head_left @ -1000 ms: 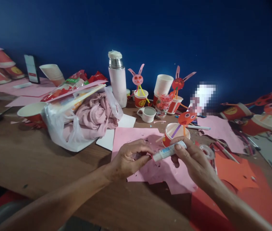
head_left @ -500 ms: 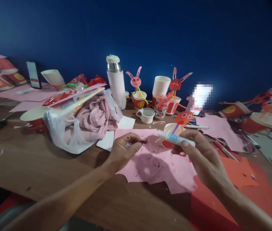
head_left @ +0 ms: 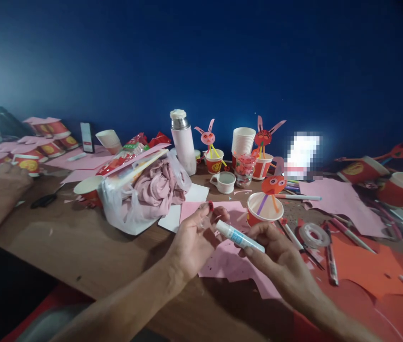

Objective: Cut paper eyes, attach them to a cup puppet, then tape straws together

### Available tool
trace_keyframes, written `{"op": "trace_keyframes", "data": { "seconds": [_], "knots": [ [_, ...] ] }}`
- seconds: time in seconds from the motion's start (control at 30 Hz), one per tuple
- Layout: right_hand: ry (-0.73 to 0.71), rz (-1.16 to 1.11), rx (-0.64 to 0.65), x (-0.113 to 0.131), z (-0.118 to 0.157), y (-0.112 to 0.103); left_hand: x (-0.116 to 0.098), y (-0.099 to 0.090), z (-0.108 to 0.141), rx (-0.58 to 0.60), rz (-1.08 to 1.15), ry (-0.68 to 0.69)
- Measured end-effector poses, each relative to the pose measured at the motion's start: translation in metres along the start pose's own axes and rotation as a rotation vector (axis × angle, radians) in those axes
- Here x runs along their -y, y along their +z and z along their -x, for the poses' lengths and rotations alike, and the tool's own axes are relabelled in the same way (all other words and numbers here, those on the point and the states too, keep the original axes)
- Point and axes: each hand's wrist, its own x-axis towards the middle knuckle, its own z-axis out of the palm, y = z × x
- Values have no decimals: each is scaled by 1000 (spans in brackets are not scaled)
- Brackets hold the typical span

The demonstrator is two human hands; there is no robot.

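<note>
My right hand [head_left: 276, 251] is closed around a white glue stick [head_left: 239, 235] with a blue label, its pale end pointing left toward my other hand. My left hand [head_left: 194, 242] is palm up with curled fingers; a small dark-red paper piece [head_left: 210, 205] sits at its thumb tip. Something clear, perhaps a cap [head_left: 205, 223], lies against those fingers. Below both hands is a cut pink paper sheet [head_left: 223, 261] with dark marks. Just beyond stands a paper cup [head_left: 254, 219] bearing an orange paper face [head_left: 273, 185] on purple and orange stems.
A plastic bag [head_left: 123, 213] with pink cloth, a thermos [head_left: 183, 149], a mug [head_left: 225, 182] and stacked cups [head_left: 243, 141] stand behind. Tape [head_left: 314, 235], pens and orange paper [head_left: 361, 266] lie right. Another person's hand [head_left: 9, 180] is at far left, near scissors [head_left: 43, 201].
My left hand has turned palm up, and the glue stick has come down and tilted, nearer to it. The view has shifted left, bringing another person's hand in.
</note>
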Motion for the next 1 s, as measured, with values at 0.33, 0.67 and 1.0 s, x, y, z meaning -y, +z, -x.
{"op": "trace_keyframes", "data": {
  "seconds": [0.33,0.67,1.0],
  "knots": [
    [-118,114,-72,7,8,-5,20,5,-1,91,-95,95],
    [-112,320,12,8,10,-5,23,2,3,156,-242,193],
    [-56,238,7,-7,9,-4,25,-4,1,167,-269,190]
  ]
}}
